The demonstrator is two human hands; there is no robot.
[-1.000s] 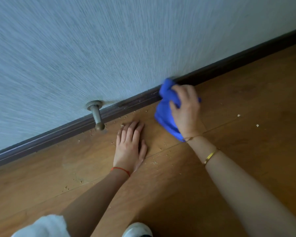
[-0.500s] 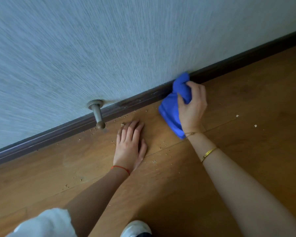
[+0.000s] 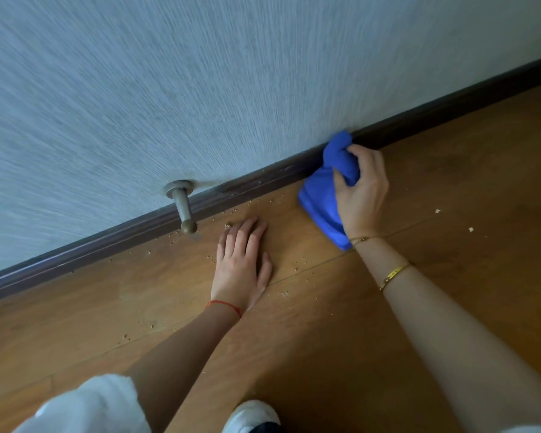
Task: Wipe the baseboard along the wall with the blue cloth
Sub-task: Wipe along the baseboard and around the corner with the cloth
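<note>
Shoe (image 3: 251, 415) and white sleeve (image 3: 88, 407) nearest, at bottom edge. Left hand (image 3: 242, 264) flat on wooden floor (image 3: 450, 189), fingers straight and together, holds nothing; red string at wrist. Crumbs scattered around it. Right hand (image 3: 361, 192), beyond and to right of left hand, fingers curled round bunched blue cloth (image 3: 325, 195). Cloth top presses dark baseboard (image 3: 256, 179); lower part trails on floor under wrist. Door stopper (image 3: 181, 204) left of grip, projecting from textured wall (image 3: 200, 73).

Grey-blue textured wall (image 3: 200, 73), metal door stopper (image 3: 181, 206) jutting from its foot, brown wooden floor (image 3: 466, 189) strewn with pale crumbs (image 3: 438, 210), white shoe toe (image 3: 252, 415) at the bottom edge
</note>
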